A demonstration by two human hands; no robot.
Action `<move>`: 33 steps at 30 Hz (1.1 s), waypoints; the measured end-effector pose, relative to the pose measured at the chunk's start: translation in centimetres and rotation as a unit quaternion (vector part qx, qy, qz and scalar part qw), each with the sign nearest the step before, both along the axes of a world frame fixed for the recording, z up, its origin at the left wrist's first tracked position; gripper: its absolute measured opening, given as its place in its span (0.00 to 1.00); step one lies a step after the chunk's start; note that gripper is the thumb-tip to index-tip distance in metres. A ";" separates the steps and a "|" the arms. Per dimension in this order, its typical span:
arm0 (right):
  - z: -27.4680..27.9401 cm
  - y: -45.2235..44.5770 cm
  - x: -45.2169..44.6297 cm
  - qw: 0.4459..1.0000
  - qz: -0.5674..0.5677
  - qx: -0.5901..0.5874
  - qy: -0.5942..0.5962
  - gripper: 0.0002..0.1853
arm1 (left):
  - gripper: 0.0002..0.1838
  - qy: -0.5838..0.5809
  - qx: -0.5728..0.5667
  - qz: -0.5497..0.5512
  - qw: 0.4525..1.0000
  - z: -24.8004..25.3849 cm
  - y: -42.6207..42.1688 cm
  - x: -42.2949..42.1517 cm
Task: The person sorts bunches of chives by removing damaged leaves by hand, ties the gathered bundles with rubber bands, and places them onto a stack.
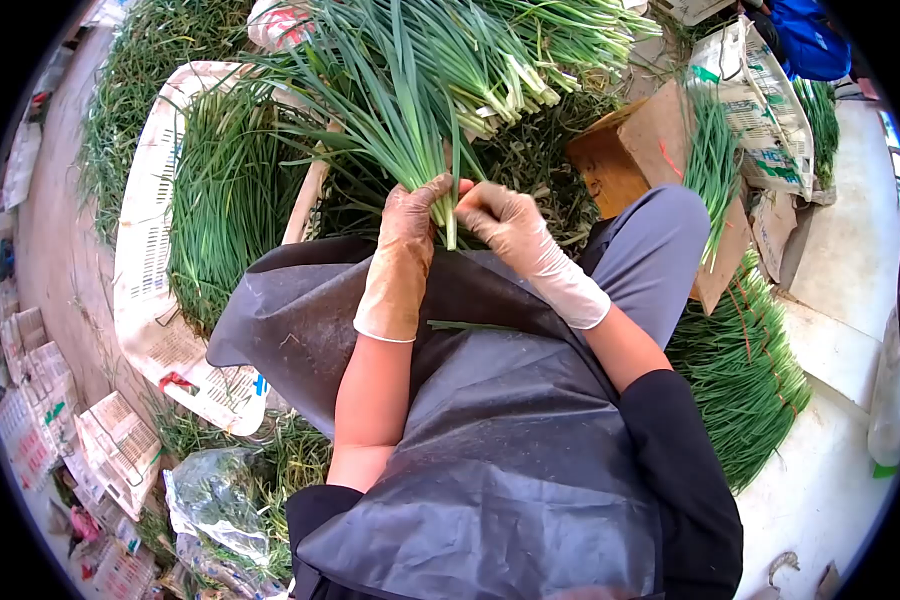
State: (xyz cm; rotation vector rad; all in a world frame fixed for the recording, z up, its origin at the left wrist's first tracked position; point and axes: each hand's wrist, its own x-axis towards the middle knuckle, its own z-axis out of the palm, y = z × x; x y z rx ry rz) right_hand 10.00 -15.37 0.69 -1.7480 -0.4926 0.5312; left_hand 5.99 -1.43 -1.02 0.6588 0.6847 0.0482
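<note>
My left hand [410, 218], in a soiled thin glove, is wrapped round a bunch of green chives [415, 135] near its pale stem ends. The long leaves fan up and away from me. Close on the right side of those stems is my right hand [502, 218], also gloved, with fingers bent and pressed together. Whatever sits between its fingertips is too small to make out. Just beyond the hands lies a large heap of chives [490, 65], its whitish cut ends facing right. A dark apron [490, 420] covers my lap below the hands.
On the left stands a white plastic crate [145, 240] with chives [225, 190] in it. A cardboard box [655, 135] is at the right, near tied chives [745, 370] on the floor. Loose leaf scraps [160, 90] pile up at upper left. A clear plastic bag [220, 500] lies lower left.
</note>
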 end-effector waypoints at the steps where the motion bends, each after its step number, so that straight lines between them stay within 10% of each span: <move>1: 0.3 0.1 0.2 0.998 -0.052 -0.016 -0.005 0.05 | 0.13 -0.007 -0.012 -0.005 1.000 0.3 0.3 0.0; 5: -6.0 -0.6 2.8 0.942 -0.116 -0.240 -0.206 0.22 | 0.14 -0.014 -0.008 -0.010 1.000 0.8 1.3 0.0; 7: -6.5 -0.2 2.4 0.967 0.027 -0.254 0.005 0.21 | 0.14 -0.033 -0.047 0.012 0.998 1.3 1.8 0.2; 11: -9.9 1.8 -1.3 0.741 0.377 -0.505 -0.232 0.13 | 0.15 -0.112 -0.046 0.082 0.989 4.7 3.3 -0.3; 13: -9.5 1.5 0.1 0.646 0.484 -0.576 -0.131 0.13 | 0.15 -0.225 -0.091 0.062 0.968 4.7 4.3 -0.6; 15: -4.4 1.1 1.3 0.859 0.203 -0.424 -0.205 0.12 | 0.16 -0.260 -0.100 0.055 0.959 4.2 4.2 -0.4; 19: -0.6 3.7 5.6 0.812 -0.137 -0.479 -0.304 0.20 | 0.19 -0.119 -0.061 0.069 0.989 2.9 1.6 0.7; 25: 0.1 4.5 4.6 0.868 0.168 -0.433 -0.177 0.15 | 0.10 -0.046 -0.011 0.129 0.991 2.1 1.8 0.8; 27: 0.8 2.9 3.5 0.917 0.158 -0.310 -0.196 0.15 | 0.10 -0.020 -0.006 0.146 0.989 4.6 1.2 0.9; 30: 0.6 4.0 6.6 0.742 -0.140 -0.419 -0.504 0.13 | 0.11 -0.052 0.003 0.123 0.991 4.6 1.1 0.9; 33: -0.8 4.7 11.0 0.778 -0.094 -0.550 -0.291 0.15 | 0.12 -0.102 -0.030 0.119 0.987 3.3 2.0 0.7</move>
